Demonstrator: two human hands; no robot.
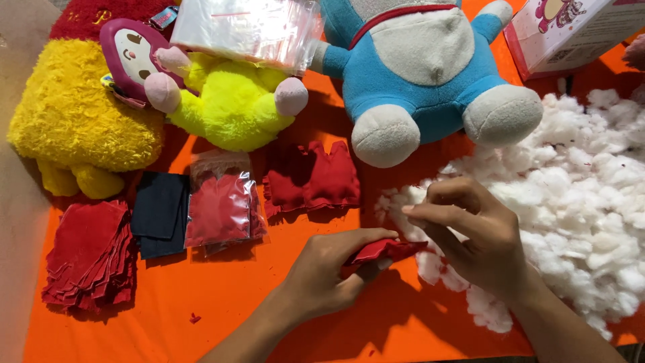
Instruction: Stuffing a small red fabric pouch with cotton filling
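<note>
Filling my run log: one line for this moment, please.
left hand: holds red fabric piece | right hand: at its open end | white stuffing: beside right hand

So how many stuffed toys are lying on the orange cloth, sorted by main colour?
Yellow plush toys: 2, a fuzzy one and a neon one
Blue plush toy: 1
Total: 3
</note>
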